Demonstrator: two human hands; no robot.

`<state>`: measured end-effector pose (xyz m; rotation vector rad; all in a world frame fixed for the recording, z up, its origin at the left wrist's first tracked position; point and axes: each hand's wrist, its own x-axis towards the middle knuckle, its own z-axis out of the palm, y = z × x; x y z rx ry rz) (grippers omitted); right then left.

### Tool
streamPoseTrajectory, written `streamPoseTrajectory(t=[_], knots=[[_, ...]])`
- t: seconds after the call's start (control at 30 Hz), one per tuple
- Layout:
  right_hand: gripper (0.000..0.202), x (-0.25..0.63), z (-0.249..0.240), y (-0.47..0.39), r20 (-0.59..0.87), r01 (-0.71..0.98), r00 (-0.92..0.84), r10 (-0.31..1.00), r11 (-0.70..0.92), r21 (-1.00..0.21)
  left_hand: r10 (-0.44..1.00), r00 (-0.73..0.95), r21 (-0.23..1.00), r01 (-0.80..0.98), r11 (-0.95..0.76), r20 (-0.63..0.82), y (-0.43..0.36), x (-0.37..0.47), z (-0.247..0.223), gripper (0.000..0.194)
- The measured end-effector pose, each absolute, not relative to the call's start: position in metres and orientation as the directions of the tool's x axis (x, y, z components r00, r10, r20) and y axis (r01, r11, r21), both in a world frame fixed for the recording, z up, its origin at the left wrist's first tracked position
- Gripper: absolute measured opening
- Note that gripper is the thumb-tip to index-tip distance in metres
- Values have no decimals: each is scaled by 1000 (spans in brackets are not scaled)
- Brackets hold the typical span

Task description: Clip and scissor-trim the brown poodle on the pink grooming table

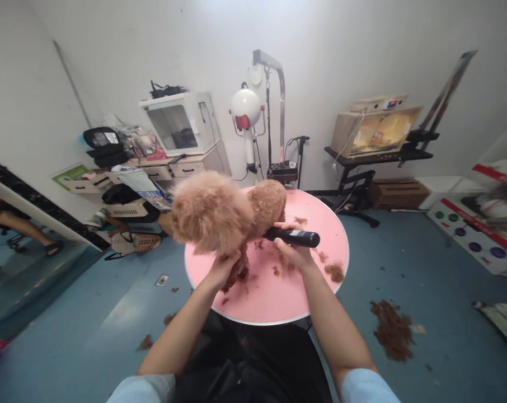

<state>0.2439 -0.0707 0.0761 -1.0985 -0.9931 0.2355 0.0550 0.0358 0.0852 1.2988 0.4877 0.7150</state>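
Observation:
A brown, curly-coated dog stands on a round pink table, its head fluffy and its back clipped short. My right hand is closed around a black clipper, whose front end is against the dog's side. Under the dog's head, my left hand holds the dog by its chest or front leg; the fingertips are partly hidden by fur. Tufts of cut fur lie on the table, mostly right of the dog.
Behind the table stand a metal grooming arm with a hanging strap and a white dryer. A white cabinet is at the left, a lit box at the right. Cut fur lies on the floor.

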Motion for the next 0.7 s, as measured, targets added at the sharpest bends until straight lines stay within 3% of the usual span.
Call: streamPoseTrajectory(t=[0.1, 0.27, 0.37, 0.5, 0.7], knots=[[29, 251, 51, -72, 502, 230, 578, 643, 462, -856, 719, 693, 978, -184, 95, 60, 35, 53, 86, 49], [30, 267, 61, -77, 588, 230, 726, 358, 679, -697, 731, 683, 986, -115, 117, -7, 28, 51, 93, 54], [30, 267, 65, -72, 621, 256, 677, 395, 664, -702, 755, 655, 978, -138, 157, -29, 25, 51, 94, 55], [30, 254, 46, -68, 511, 199, 676, 531, 536, -821, 793, 608, 972, -159, 173, -42, 25, 51, 92, 54], [31, 222, 35, -75, 625, 338, 692, 361, 604, -722, 782, 623, 972, -159, 171, -36, 25, 50, 92, 55]])
